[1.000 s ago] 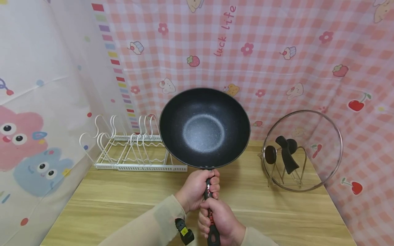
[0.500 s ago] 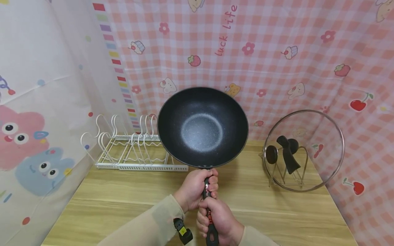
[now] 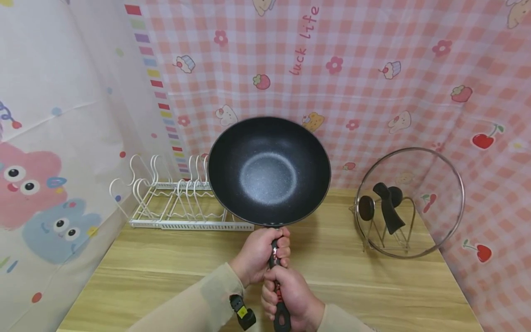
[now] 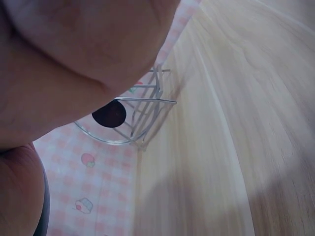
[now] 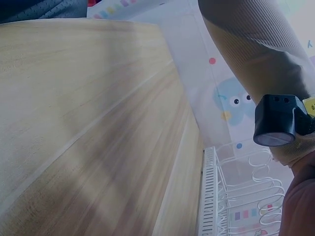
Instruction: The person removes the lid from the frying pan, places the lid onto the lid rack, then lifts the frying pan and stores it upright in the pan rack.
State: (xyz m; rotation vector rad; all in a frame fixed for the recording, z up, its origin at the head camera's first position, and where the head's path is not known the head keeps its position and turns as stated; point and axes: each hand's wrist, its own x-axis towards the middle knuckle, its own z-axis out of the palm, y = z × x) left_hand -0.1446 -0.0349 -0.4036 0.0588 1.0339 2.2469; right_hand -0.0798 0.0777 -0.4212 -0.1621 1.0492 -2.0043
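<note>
A black wok (image 3: 269,177) with a speckled inside is held up above the table, its inner face tilted toward me. Both hands grip its long black handle. My left hand (image 3: 258,253) wraps the upper part, close to the pan. Just below it, my right hand (image 3: 292,293) curls round the lower part, and the handle's looped end shows beneath the fingers. In the left wrist view the left hand (image 4: 74,69) fills the upper left and hides the handle. Part of the left hand (image 5: 300,201) also appears at the right edge of the right wrist view.
A white wire rack (image 3: 186,226) stands on the wooden table (image 3: 174,276) at the left, partly behind the wok. On the right, a glass lid (image 3: 460,203) leans upright in a metal stand (image 3: 410,221), with black knobs and a black handle (image 3: 390,212). Patterned cloth (image 3: 332,37) hangs behind.
The wok and both hands have drifted slightly left in the head view. The grip on the handle looks the same, and the rack and lid stay in place.
</note>
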